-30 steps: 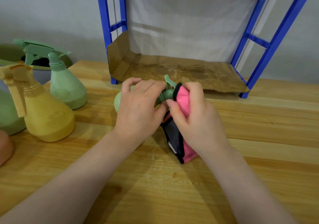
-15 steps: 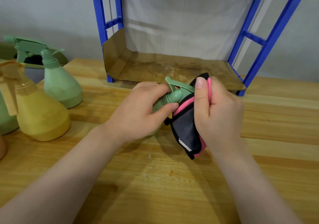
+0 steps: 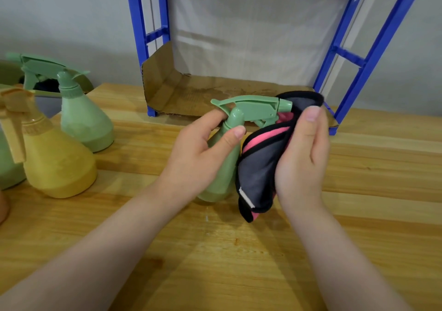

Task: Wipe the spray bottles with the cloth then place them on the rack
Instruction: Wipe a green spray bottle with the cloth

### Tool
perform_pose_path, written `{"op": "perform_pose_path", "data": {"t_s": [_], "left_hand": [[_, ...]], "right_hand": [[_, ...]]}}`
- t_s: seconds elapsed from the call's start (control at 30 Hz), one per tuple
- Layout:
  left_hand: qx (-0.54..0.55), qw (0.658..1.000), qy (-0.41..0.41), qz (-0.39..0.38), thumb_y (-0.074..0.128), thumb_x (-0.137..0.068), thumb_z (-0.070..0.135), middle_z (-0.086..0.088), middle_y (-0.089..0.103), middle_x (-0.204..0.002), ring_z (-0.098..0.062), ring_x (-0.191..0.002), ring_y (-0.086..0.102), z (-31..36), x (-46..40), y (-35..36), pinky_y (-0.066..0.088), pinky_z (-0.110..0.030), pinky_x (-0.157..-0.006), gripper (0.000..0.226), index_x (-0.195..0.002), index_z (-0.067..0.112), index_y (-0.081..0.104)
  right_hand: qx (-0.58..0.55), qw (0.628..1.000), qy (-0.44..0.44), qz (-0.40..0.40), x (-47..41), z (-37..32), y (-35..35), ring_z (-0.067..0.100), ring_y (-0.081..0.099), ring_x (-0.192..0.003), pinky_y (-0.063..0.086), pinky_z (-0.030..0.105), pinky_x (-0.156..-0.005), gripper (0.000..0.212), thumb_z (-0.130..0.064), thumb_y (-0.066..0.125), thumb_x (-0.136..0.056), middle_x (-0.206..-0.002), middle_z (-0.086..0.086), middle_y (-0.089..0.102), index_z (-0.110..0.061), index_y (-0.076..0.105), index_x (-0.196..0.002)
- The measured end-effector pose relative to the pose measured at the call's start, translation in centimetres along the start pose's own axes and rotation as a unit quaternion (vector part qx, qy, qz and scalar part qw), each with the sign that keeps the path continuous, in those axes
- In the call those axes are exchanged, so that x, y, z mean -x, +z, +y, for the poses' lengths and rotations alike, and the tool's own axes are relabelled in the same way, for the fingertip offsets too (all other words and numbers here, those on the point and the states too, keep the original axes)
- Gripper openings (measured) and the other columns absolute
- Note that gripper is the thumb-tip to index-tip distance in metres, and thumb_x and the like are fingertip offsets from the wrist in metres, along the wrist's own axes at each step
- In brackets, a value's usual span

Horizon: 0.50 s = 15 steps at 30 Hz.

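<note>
Above the wooden table [image 3: 358, 215], the left hand [image 3: 193, 157] grips the green spray bottle [image 3: 224, 164] by its neck while the right hand [image 3: 303, 157] presses a grey-and-pink cloth [image 3: 258, 169] against its nozzle, just before the blue rack [image 3: 366, 57].

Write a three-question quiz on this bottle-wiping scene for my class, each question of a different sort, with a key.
1. True or false: the rack already holds a bottle.
2. Which hand holds the cloth? A left, B right.
3. Fill in: beside the yellow bottle stands another ____ bottle.

Key: 1 false, its cardboard shelf is bare. 2 B, the right hand; the left hand grips the green spray bottle. 3 green.
</note>
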<state>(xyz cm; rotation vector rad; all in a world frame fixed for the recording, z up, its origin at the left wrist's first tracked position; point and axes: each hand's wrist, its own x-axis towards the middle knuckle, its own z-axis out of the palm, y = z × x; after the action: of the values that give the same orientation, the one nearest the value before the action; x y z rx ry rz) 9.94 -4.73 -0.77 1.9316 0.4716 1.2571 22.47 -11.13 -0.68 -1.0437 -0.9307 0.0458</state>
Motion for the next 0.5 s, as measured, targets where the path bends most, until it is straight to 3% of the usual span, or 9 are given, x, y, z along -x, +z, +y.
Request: {"op": "perform_pose_path", "data": {"t_s": [0.13,0.23,0.33,0.5], "left_hand": [[-0.030,1.000,0.005,0.006,0.059,-0.096,0.020,0.022,0.068,-0.103,0.005,-0.102,0.063,-0.30,0.21,0.25,0.047,-0.014,-0.086,0.017,-0.112,0.026,0.063],[-0.045,0.999,0.006,0.014,0.060,-0.095,0.023,0.017,0.068,-0.097,0.002,-0.094,0.063,-0.40,0.36,0.37,0.049,-0.018,-0.081,0.013,-0.106,0.021,0.065],[-0.046,0.999,-0.003,0.016,0.060,-0.095,0.027,0.006,0.070,-0.099,-0.008,-0.093,0.064,-0.54,0.56,0.53,0.053,-0.029,-0.081,0.022,-0.110,0.013,0.066],[-0.081,0.996,0.015,0.017,0.057,-0.095,0.035,0.007,0.070,-0.103,-0.011,-0.098,0.064,-0.56,0.46,0.36,0.053,-0.035,-0.083,0.030,-0.113,0.013,0.066]], "right_hand": [[0.054,0.994,-0.028,-0.094,0.82,0.43,0.24,-0.005,0.056,-0.081,0.044,0.016,-0.076,0.022,-0.034,0.034,-0.100,-0.087,-0.022,0.060,-0.020,0.051,-0.105],[0.132,0.982,-0.030,-0.130,0.57,0.68,-0.22,-0.005,0.058,-0.078,0.043,0.011,-0.069,0.016,-0.038,0.044,-0.097,-0.084,-0.019,0.060,-0.022,0.048,-0.101],[0.186,0.973,-0.036,-0.128,0.30,0.66,-0.49,0.001,0.060,-0.078,0.047,0.018,-0.065,0.024,-0.047,0.047,-0.093,-0.083,-0.017,0.062,-0.023,0.049,-0.099],[0.263,0.956,-0.076,-0.106,0.07,0.67,-0.69,0.011,0.055,-0.062,0.044,0.032,-0.057,0.043,-0.054,0.040,-0.094,-0.064,-0.011,0.058,-0.015,0.055,-0.084]]}}
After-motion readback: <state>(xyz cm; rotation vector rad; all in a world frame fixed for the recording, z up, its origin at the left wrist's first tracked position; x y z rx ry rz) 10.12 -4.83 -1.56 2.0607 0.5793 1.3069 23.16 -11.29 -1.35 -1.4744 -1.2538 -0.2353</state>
